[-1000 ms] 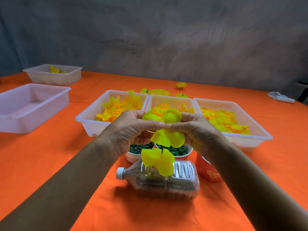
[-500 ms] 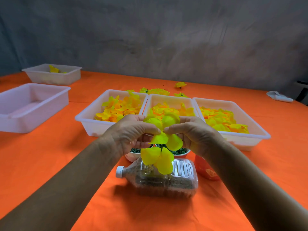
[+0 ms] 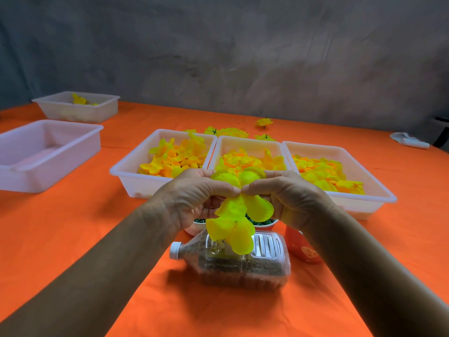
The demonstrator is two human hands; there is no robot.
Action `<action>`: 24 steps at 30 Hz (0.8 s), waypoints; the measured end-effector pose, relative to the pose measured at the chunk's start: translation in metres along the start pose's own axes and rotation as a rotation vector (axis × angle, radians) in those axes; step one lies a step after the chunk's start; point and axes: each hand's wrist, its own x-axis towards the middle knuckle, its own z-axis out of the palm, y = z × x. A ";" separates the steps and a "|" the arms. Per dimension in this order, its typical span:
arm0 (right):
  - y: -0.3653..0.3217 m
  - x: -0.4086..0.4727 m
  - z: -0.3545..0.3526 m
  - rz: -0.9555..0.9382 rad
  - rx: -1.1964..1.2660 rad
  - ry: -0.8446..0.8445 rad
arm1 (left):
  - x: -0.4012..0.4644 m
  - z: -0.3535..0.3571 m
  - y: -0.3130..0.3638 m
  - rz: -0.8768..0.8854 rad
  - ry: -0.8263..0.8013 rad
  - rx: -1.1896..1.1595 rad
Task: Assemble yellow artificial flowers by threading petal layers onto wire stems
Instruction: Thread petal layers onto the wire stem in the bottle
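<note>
Pinching bright yellow fabric petal layers between left hand and right hand above the bench's near-middle, the person seems mid-threading; next, slide layers along the unseen wire.

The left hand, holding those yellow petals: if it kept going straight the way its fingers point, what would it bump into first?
The left hand points rightward, thumb tip to thumb tip with the right hand. It would meet that hand at once, with the yellow petals pinched between them.
</note>
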 end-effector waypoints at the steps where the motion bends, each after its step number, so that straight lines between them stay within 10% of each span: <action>1: 0.000 0.000 0.000 0.001 0.002 0.005 | 0.002 0.000 0.000 -0.005 0.001 -0.010; 24: 0.006 0.002 0.002 0.179 0.176 -0.061 | 0.002 0.000 -0.002 -0.045 -0.032 -0.044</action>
